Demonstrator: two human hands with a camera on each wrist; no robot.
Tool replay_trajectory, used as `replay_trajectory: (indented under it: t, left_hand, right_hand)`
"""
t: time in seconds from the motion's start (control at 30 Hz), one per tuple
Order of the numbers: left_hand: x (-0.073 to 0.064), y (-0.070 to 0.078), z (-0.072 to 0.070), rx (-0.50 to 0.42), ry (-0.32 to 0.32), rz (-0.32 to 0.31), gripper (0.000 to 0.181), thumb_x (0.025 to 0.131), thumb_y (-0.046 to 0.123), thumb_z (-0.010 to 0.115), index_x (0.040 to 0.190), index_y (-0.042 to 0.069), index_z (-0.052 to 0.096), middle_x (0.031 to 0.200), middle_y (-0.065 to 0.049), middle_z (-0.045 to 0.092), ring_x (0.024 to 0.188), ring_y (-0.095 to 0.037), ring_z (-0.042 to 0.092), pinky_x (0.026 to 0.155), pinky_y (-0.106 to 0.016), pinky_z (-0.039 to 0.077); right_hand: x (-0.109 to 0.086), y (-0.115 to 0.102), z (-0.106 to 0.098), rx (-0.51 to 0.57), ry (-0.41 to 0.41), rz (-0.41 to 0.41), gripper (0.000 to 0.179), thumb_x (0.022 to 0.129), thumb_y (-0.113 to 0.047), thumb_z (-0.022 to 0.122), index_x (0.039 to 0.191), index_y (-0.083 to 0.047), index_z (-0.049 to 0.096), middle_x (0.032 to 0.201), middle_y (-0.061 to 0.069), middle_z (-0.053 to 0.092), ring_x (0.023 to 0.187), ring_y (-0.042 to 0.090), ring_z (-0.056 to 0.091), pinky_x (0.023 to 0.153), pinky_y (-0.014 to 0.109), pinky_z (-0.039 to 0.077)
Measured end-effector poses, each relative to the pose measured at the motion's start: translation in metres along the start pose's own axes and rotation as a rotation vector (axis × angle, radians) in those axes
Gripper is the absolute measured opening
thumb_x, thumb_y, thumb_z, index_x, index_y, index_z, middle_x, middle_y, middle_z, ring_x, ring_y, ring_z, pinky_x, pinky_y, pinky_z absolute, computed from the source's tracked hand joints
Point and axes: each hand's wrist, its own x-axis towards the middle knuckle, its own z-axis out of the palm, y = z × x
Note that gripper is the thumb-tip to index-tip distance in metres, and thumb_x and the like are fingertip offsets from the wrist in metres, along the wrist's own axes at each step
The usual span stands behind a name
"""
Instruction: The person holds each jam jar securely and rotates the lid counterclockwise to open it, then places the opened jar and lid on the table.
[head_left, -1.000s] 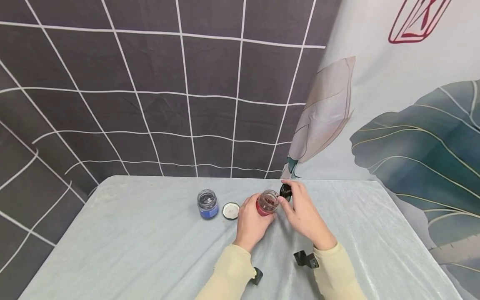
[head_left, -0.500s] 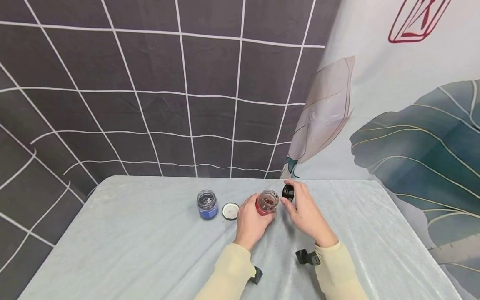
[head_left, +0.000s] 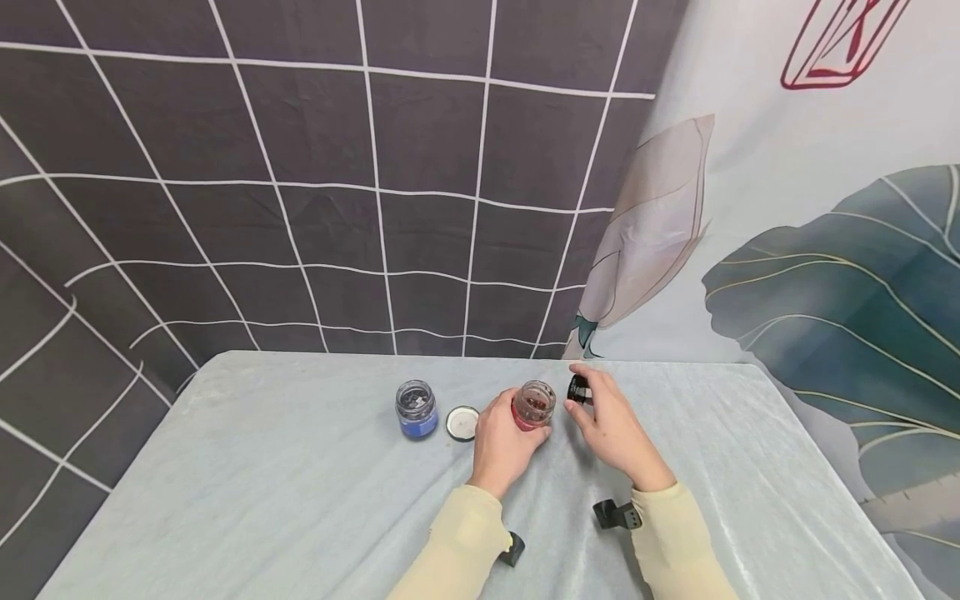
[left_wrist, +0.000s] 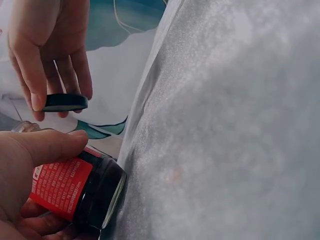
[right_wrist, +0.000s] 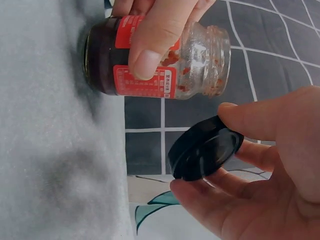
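My left hand (head_left: 504, 446) grips a glass jar (right_wrist: 192, 62) with a red label and dark contents, its mouth uncovered. Red bits cling inside the clear upper glass. In the left wrist view the jar's base is right at the cloth. My right hand (head_left: 611, 429) pinches a black lid (right_wrist: 205, 150) between thumb and fingers, held on edge just right of the jar and apart from it. The right wrist view shows the lid tilted, with its hollow side partly visible.
A second glass jar (head_left: 416, 410), blue-labelled and uncovered, stands left of my left hand. Between them a white-lined lid (head_left: 461, 423) lies with its inside up. A pale cloth covers the table (head_left: 262, 467). Behind it hangs a dark grid-patterned curtain (head_left: 315, 217).
My right hand has drawn the black lid slightly to the right, away from the jar's mouth, and turned it more edge-on. The left hand and red-labelled jar stay nearly in place.
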Motion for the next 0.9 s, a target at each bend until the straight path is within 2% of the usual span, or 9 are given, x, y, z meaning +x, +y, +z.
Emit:
replay_trajectory:
  t: [0.2,0.43,0.9]
  left_hand:
    - [0.000,-0.001,0.001,0.004,-0.004,-0.012,0.057,0.065,0.022,0.094,0.114,0.007,0.068,0.103,-0.005,0.072,0.099,-0.025,0.069,0.088,-0.040,0.053]
    - [0.000,-0.001,0.000,0.000,-0.004,-0.018,0.056,0.066,0.022,0.094,0.114,0.007,0.068,0.103,-0.006,0.072,0.099,-0.025,0.069,0.087,-0.041,0.053]
    - [0.000,-0.003,0.000,-0.004,0.002,-0.034,0.058,0.065,0.022,0.094,0.114,0.008,0.067,0.104,-0.005,0.072,0.099,-0.025,0.069,0.088,-0.041,0.053]
  right_hand:
    - [0.000,0.005,0.005,-0.013,0.009,-0.004,0.047,0.090,-0.002,0.070,0.132,0.009,0.054,0.124,0.027,0.058,0.112,0.040,0.060,0.093,0.053,0.051]
    - [0.001,0.010,0.007,0.027,-0.045,0.025,0.045,0.090,0.001,0.071,0.131,0.010,0.054,0.122,0.028,0.058,0.111,0.041,0.062,0.094,0.048,0.054]
    - [0.000,0.017,0.011,0.108,-0.130,0.066,0.048,0.089,0.005,0.069,0.133,0.014,0.050,0.130,0.033,0.056,0.116,0.046,0.061,0.097,0.047,0.052]
